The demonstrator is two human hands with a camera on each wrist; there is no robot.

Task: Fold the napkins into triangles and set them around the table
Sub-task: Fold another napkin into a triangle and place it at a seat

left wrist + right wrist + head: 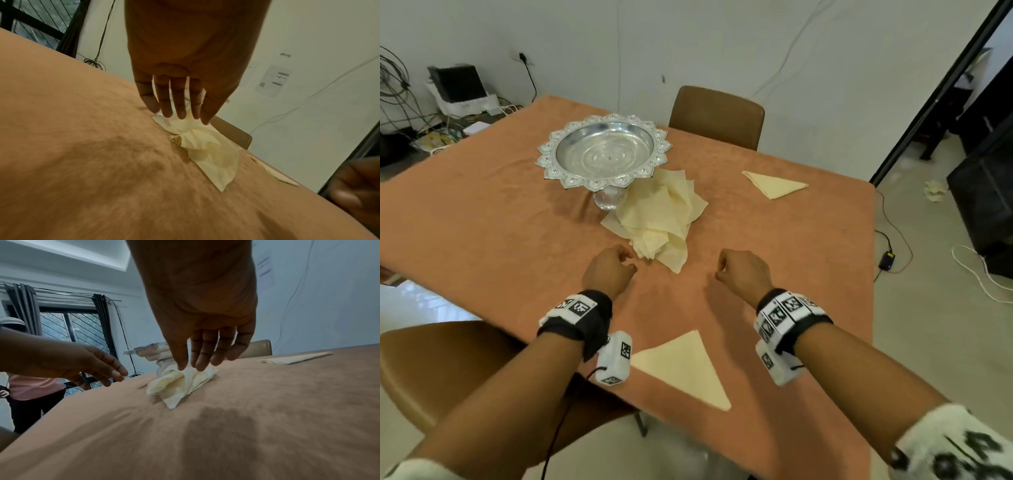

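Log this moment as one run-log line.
left hand: empty, near napkin pile | right hand: empty | folded triangles: two placed | next: likely take napkin

Both bare forearms reach forward side by side, each wrist wrapped in a black band with white marker blocks. The left hand and right hand hang palm-down, fingers loosely extended, holding nothing.

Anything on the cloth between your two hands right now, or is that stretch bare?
Bare. In the head view only orange tablecloth shows between the left hand and the right hand. The napkin pile lies beyond that gap, nearer the left hand.
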